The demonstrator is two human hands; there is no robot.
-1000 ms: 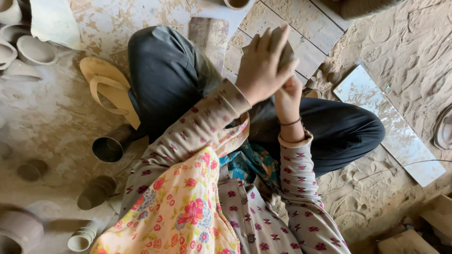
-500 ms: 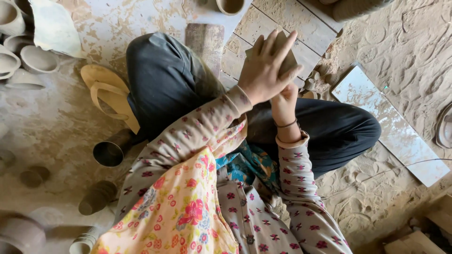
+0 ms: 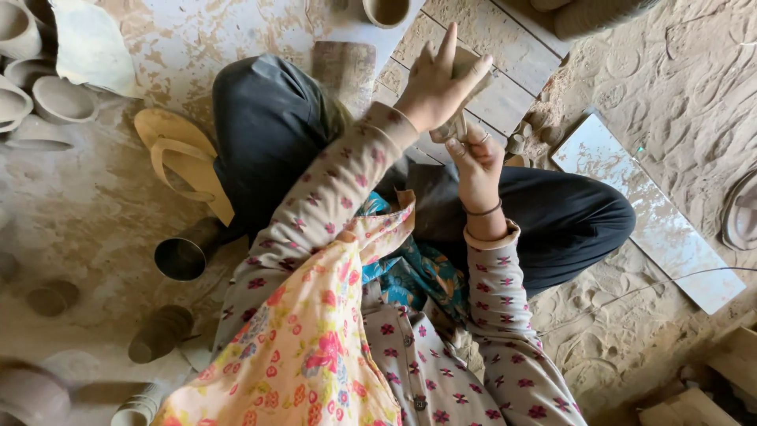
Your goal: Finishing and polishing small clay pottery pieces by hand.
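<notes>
Left hand [image 3: 438,91] wraps a small clay piece [image 3: 467,67], fingers closed over it and hiding most of it. Right hand [image 3: 475,154] pinches its lower edge from beneath. Its shape is indistinct. Clay cups [image 3: 47,95] lie left.

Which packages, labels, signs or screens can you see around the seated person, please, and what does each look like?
No labels, signs or screens show.
Only possible packaging: brown cardboard pieces, bottom right corner on the sandy floor, flat and angular, plain.
The left hand and right hand hold a small tan clay piece, not a package.
</notes>
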